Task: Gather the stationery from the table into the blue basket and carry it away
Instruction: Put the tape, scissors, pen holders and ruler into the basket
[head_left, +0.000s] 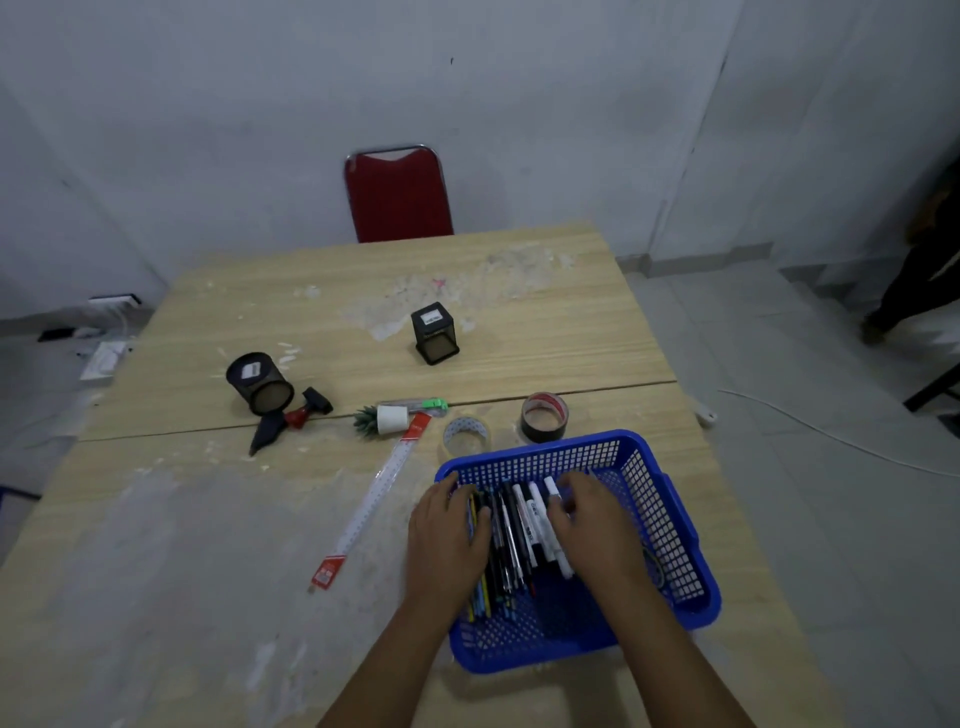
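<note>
Low in the right half of the head view, both forearms reach forward into the blue basket on the table. Left hand lies palm down, fingers curled round the bundle of pens. Right hand lies over the white markers, fingertips bent onto one. Ruler lies left of centre.

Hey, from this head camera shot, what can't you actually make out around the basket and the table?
- Head view: whether the left hand and right hand grip the pens in the blue basket; both hands cover them.
- Print on the ruler: too small.
- Labels on the round pen cup and square pen cup: blurred.
- Person at right: cut off by the frame edge.
</note>
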